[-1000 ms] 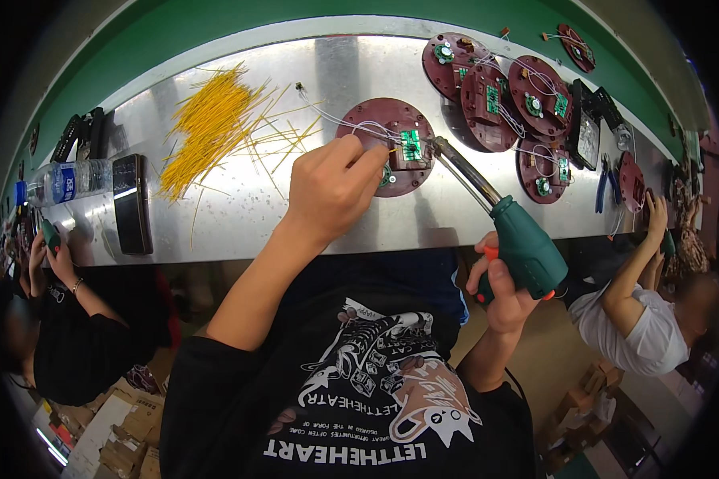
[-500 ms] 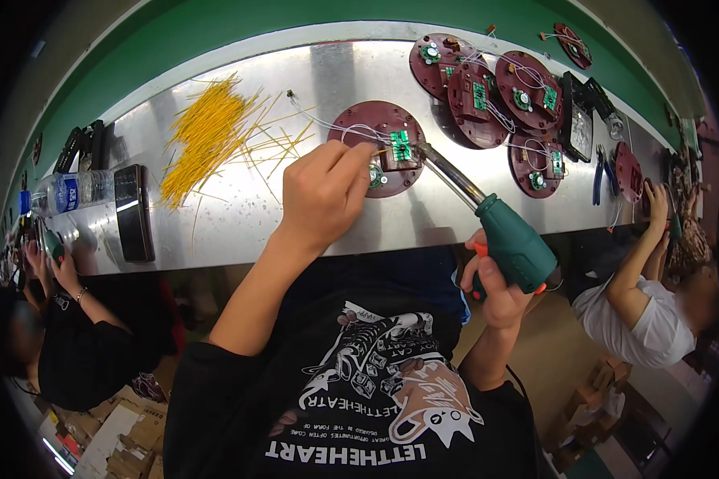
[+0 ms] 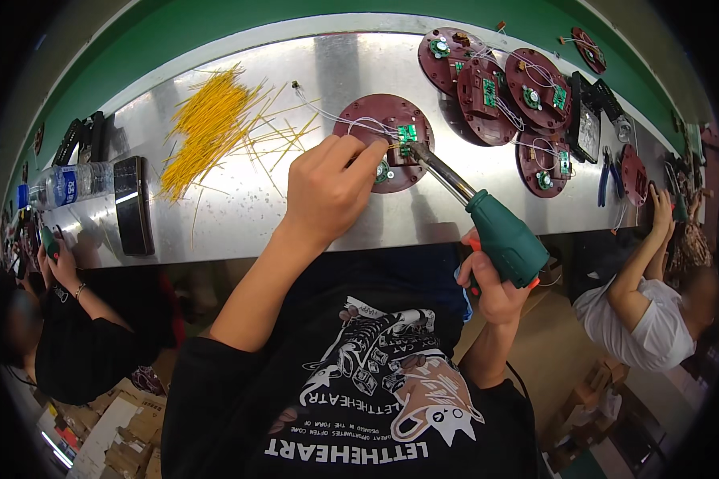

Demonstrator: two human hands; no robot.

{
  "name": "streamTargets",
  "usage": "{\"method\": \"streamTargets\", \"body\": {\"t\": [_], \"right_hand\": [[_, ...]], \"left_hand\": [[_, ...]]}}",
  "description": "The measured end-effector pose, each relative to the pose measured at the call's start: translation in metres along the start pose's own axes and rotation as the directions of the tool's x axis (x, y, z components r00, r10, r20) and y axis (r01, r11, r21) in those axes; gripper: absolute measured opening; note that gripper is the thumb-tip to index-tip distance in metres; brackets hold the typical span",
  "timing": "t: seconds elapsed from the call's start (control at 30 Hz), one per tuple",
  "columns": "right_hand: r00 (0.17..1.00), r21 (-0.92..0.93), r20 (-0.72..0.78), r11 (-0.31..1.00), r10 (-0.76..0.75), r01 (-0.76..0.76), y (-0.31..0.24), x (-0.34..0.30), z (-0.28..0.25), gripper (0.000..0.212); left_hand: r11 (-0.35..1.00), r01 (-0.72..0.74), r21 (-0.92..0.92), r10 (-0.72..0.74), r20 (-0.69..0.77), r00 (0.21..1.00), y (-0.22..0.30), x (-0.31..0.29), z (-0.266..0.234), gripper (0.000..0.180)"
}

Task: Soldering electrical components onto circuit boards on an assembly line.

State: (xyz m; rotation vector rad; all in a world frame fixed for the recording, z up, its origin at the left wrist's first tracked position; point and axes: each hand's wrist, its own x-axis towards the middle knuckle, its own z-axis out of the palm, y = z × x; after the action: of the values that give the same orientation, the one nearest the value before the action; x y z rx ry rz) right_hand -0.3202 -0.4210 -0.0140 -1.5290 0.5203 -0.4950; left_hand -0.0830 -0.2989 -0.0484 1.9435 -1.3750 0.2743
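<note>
The left hand (image 3: 331, 190) pinches a likely light, bendy yellow wire (image 3: 393, 146) near its tip; the right hand (image 3: 495, 292) holds a seemingly heavier soldering gun (image 3: 506, 239), best gripped at its rear.

In front of you, a shiny metal bench (image 3: 244, 227) spans the upper half of the frame, reflecting bright light. Beyond its pale border (image 3: 359, 25), a green band (image 3: 200, 24) curves along the top. Cardboard boxes (image 3: 142, 427) fill your lower left.

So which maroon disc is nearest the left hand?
The disc partly hidden by the left hand, with the soldering iron at its board; the clustered discs lie farther right.
</note>
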Motion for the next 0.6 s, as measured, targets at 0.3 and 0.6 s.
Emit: {"method": "streamTargets", "body": {"t": [0.3, 0.6], "right_hand": [[1.000, -0.035, 0.025, 0.999, 0.013, -0.012, 0.0013, 0.0008, -0.0036, 0.038], [0.998, 0.031, -0.055, 1.000, 0.001, 0.001, -0.0068, 0.0013, 0.0001, 0.041]], "left_hand": [[1.000, -0.004, 0.007, 0.004, 0.000, 1.000, -0.0019, -0.0020, -0.0005, 0.027], [0.998, -0.061, 0.031, 0.063, -0.069, 0.996, -0.0071, -0.0032, 0.0083, 0.030]]}}
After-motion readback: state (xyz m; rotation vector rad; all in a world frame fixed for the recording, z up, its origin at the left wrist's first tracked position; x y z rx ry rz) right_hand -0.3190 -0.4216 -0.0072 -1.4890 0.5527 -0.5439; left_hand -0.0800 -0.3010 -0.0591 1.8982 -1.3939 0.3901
